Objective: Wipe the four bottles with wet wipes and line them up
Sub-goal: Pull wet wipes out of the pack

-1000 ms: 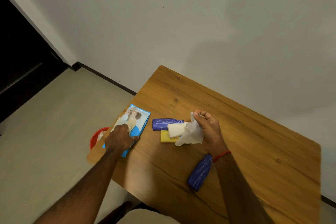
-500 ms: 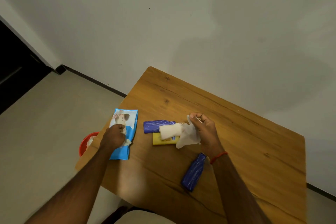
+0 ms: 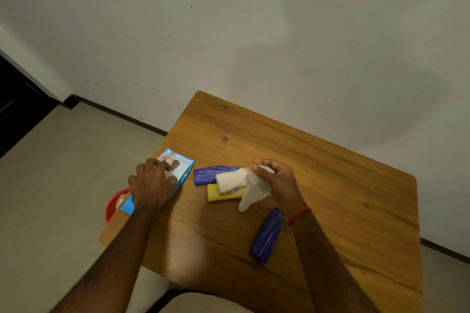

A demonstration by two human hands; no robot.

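Early going: the right hand pinches a wipe in curled fingers against the white bottle, the left hand curls over the wipes pack, and the purple bottle, yellow bottle and blue bottle lie unaligned on the worktop.

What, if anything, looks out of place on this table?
The wipes pack sits on the table's left edge, above a red bin. The blue bottle lies askew, apart from the purple bottle, white bottle and yellow bottle.
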